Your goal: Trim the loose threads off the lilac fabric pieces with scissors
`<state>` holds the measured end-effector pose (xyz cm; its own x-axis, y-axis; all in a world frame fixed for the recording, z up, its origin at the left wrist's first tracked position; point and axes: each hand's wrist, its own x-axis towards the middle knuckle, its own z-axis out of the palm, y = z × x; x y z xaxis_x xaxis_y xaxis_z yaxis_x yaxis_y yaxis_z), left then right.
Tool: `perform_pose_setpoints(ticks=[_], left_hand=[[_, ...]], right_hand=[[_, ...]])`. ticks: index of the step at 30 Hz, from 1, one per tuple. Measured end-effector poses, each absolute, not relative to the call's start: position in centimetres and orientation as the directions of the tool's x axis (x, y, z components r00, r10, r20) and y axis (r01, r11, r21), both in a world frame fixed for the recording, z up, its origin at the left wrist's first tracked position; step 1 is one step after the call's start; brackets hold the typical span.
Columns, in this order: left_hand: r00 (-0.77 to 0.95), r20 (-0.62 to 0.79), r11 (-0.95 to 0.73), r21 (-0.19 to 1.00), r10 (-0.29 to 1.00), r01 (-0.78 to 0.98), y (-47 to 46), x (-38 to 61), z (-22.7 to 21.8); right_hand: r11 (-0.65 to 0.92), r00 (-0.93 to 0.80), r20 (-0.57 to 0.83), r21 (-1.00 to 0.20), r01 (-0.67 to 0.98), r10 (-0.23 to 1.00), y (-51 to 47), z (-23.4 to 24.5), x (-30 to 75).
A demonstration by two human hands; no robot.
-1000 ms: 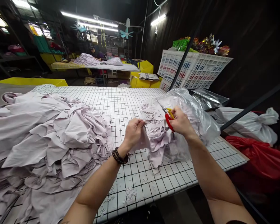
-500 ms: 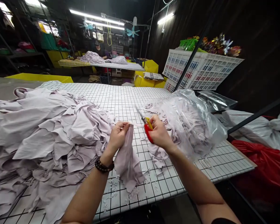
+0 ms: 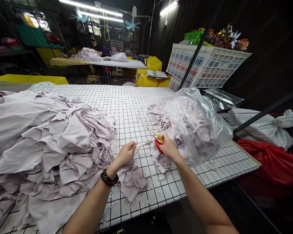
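Note:
Pinched between the fingers of my left hand point(image 3: 127, 152) is a pale pinkish-grey fabric piece point(image 3: 133, 182), its lower part hanging down onto the table. A narrow strip of it stretches rightward to my right hand point(image 3: 169, 148). That hand is closed around scissors point(image 3: 158, 140) with one red and one yellow handle, whose blades point up and to the left. Whether the right fingers also grip the strip's end, I cannot tell. Left of my left hand spreads a big heap of the same fabric point(image 3: 70, 130). More pieces point(image 3: 195, 113) lie right of the scissors, partly inside a clear plastic bag point(image 3: 217, 120).
Small fabric scraps point(image 3: 136, 204) dot the white gridded table point(image 3: 129, 107) near its front edge. White baskets point(image 3: 207, 65) stand at the back right behind a dark slanting pole point(image 3: 195, 48). Red and white sacks sit off the right edge. A person point(image 3: 95, 45) works at a far table.
My hands have moved slightly lower, with the scissors lower and turned more to the left. The fabric strip is now pulled out between the hands. The whole view has shifted a little.

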<state>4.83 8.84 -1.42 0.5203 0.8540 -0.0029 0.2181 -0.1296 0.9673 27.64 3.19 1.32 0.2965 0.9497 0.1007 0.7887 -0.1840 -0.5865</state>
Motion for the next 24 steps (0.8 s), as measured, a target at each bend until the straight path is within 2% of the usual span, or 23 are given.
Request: perform_pose_setpoints(ticks=[7, 11, 16, 20, 24], left_hand=[[0.544, -0.059, -0.022, 0.990, 0.837, 0.142, 7.2, 2.3, -1.8], [0.518, -0.075, 0.037, 0.996, 0.852, 0.084, 6.9, 1.7, -2.0], [0.491, -0.080, 0.120, 0.992, 0.868, -0.050, 6.8, 1.6, -0.8], [0.430, -0.080, 0.151, 0.980, 0.899, -0.132, 7.1, 1.3, 0.1], [0.383, -0.091, 0.173, 0.967, 0.919, -0.185, 7.5, 1.3, 0.2]], right_hand=[[-0.363, 0.449, 0.124, -0.421, 0.831, 0.885, 6.8, 4.6, 37.5], [-0.279, 0.337, 0.097, -0.380, 0.882, 0.936, 8.0, 5.9, 40.5], [-0.151, 0.161, 0.001, -0.326, 0.933, 0.987, 9.2, 4.0, 40.5], [-0.166, 0.173, 0.003, -0.262, 0.951, 0.985, 9.8, 2.7, 41.1], [-0.194, 0.214, 0.051, -0.261, 0.946, 0.975, 9.7, 3.0, 41.4]])
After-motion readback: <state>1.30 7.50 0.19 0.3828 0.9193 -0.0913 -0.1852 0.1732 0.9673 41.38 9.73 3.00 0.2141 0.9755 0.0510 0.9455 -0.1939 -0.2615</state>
